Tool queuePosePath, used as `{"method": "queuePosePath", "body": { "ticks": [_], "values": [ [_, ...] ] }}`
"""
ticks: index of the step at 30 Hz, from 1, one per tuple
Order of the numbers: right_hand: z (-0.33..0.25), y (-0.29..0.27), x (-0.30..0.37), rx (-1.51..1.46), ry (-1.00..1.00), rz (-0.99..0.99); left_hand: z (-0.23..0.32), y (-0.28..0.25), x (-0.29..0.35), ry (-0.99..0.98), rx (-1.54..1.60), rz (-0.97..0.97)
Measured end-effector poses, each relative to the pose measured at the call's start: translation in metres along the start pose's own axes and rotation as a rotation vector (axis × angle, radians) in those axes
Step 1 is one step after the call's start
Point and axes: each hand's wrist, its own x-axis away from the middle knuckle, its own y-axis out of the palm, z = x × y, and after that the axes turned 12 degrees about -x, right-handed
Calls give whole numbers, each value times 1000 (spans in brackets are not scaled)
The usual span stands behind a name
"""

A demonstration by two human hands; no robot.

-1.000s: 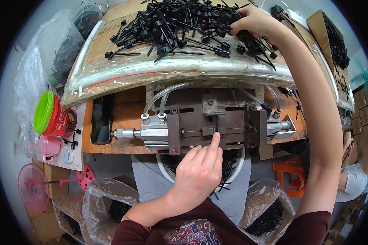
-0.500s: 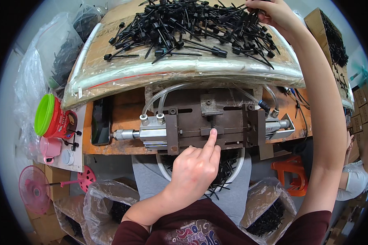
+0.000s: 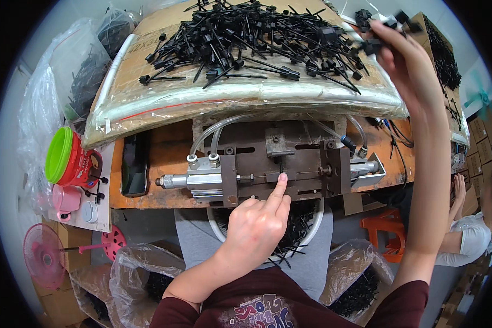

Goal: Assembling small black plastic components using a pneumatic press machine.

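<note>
My left hand (image 3: 255,221) reaches to the middle of a dark metal fixture (image 3: 306,188). Its index finger is stretched out, with the tip on a small dark block (image 3: 290,175) at the centre; the other fingers are curled. Whatever sits under the fingertip is mostly hidden. My right hand (image 3: 407,60) is raised at the upper right, closed round several black cable ties (image 3: 392,23) with blocky heads, blurred by motion. Left of it, a large heap of similar ties (image 3: 229,41) lies on a plastic-wrapped cardboard surface (image 3: 164,104).
Air cylinders (image 3: 205,177) with clear hoses flank the fixture on a wooden bench (image 3: 158,200). Below is a white bucket (image 3: 315,232) of black ties. A phone-like black slab (image 3: 135,169), red-green tub (image 3: 65,156) and pink fan (image 3: 45,255) stand left; an orange stool (image 3: 385,227) and another person (image 3: 464,240) are right.
My right hand has moved from the heap's edge rightward and down a little, carrying ties. Both cylinder rods now stick farther inward. My left fingertip stays on the fixture's centre.
</note>
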Motion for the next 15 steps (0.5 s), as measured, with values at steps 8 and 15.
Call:
{"method": "queuePosePath", "body": {
  "ticks": [8, 15],
  "values": [
    [13, 35, 134, -16, 247, 85, -15, -16, 15, 78, 229, -35],
    [33, 43, 183, -28, 358, 92, 0, -46, 14, -240, 866, 5]
  ]
}}
